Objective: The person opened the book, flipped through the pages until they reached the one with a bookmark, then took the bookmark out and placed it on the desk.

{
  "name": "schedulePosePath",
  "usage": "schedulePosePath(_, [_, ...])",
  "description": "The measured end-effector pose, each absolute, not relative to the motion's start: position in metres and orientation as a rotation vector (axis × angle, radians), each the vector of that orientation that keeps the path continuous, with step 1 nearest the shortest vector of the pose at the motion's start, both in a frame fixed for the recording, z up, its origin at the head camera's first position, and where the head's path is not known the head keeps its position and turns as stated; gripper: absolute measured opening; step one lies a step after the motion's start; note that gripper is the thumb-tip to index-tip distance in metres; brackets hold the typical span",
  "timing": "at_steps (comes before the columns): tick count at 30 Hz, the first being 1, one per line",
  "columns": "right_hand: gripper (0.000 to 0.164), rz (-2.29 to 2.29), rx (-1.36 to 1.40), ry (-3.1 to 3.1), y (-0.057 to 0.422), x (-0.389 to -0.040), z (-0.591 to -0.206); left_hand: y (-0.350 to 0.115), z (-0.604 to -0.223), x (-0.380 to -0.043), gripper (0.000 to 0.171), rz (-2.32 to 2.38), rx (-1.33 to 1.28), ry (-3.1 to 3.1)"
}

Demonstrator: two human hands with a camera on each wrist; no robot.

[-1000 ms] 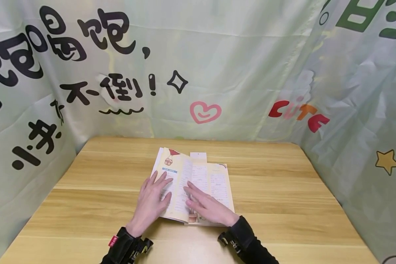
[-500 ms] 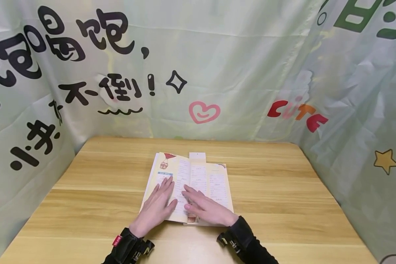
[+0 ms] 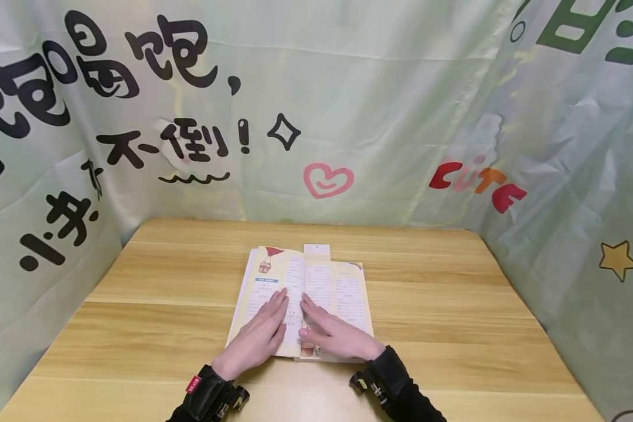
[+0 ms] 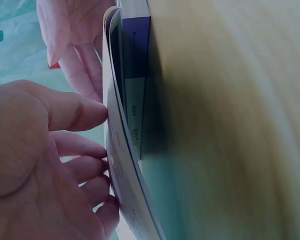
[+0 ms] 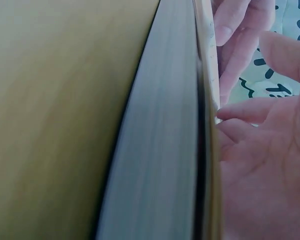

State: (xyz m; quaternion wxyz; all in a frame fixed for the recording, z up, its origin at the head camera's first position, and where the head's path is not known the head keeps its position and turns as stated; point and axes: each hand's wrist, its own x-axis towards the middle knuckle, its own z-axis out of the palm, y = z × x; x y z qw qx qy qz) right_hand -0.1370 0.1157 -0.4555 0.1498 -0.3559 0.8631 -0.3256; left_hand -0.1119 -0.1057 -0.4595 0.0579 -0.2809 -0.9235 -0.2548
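An open book (image 3: pixel 348 287) with printed, cream-edged pages lies on the wooden table. My left hand (image 3: pixel 255 340) rests on its left page, fingers fairly straight and close to the centre fold. Across the fold, my right hand (image 3: pixel 340 335) lies on the lower right page with its fingers extended. In the left wrist view, the thumb and fingertips of my left hand (image 4: pixel 50 150) touch the paper, and a dark and pale spine (image 4: pixel 135 65) shows below the curved left leaf. A thick page block (image 5: pixel 160 125) fills the right wrist view beside my right hand (image 5: pixel 270 150).
A white card-like strip (image 3: pixel 317 252) sticks out past the book's top edge. Behind the wooden table (image 3: pixel 443 305) hangs a pale printed cloth (image 3: pixel 390 117), which also covers both sides. Black wrist straps with small cameras sit on both wrists.
My left hand has slid right and toward me, from the left page's outer part to near the fold. The left page has come down flatter. My right hand stays almost in place.
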Motion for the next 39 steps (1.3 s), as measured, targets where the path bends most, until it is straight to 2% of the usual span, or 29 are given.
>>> schedulePosePath(4, [0.076,-0.916,-1.008,2.510,0.120,-0.138,-0.456,-0.105,-0.461,-0.113,0.051,-0.746,-0.901,-2.797])
schedulePosePath(16, [0.067,-0.915,-1.079,2.507,0.143,-0.139,-0.452,-0.103,-0.459,-0.114,0.049,-0.776,-1.051,-2.799])
schedulePosePath(25, [0.064,-0.944,-1.128,2.428,0.159,-0.139,-0.449,-0.100,-0.460,-0.113,0.055,-0.780,-1.185,-2.771])
schedulePosePath(32, [0.056,-0.931,-1.097,2.410,0.167,-0.139,-0.448,-0.099,-0.460,-0.112,0.054,-0.764,-1.180,-2.783])
schedulePosePath(39, [0.061,-0.946,-1.126,2.390,0.170,-0.139,-0.449,-0.097,-0.459,-0.109,0.050,-0.731,-1.137,-2.855])
